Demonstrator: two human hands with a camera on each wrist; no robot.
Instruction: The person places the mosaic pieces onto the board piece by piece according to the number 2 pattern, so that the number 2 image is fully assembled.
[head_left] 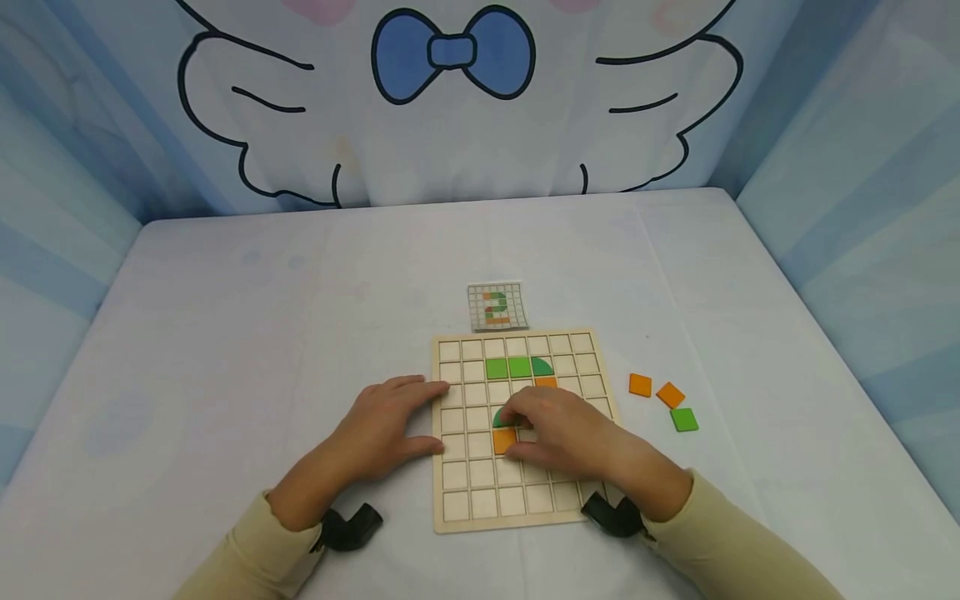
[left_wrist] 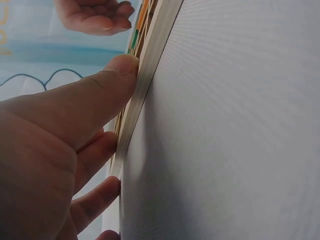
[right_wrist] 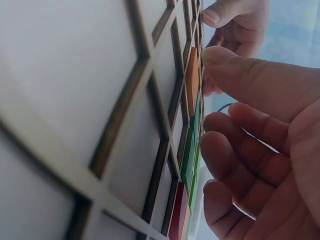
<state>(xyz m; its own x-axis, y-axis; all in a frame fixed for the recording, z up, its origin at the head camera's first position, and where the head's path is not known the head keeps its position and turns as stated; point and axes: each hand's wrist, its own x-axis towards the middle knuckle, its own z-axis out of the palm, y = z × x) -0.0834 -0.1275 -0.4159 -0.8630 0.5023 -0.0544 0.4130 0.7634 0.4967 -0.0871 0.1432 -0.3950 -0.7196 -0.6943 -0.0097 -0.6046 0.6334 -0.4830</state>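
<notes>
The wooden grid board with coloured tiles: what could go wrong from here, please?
The right hand is very close to the orange tile by its thumb and might knock that tile askew. The left hand touches the left edge of the board; a push could shift it under the right hand. Loose tiles lie to the right of the board; the right sleeve could perhaps brush them.

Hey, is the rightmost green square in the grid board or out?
Out: the green square lies on the white tabletop, right of the wooden grid board.

table (head_left: 225,375): white, rounded far corners | back curtain (head_left: 457,150): pale, blue bow (head_left: 452,52) print | side curtains (head_left: 885,217): blue-striped
</notes>
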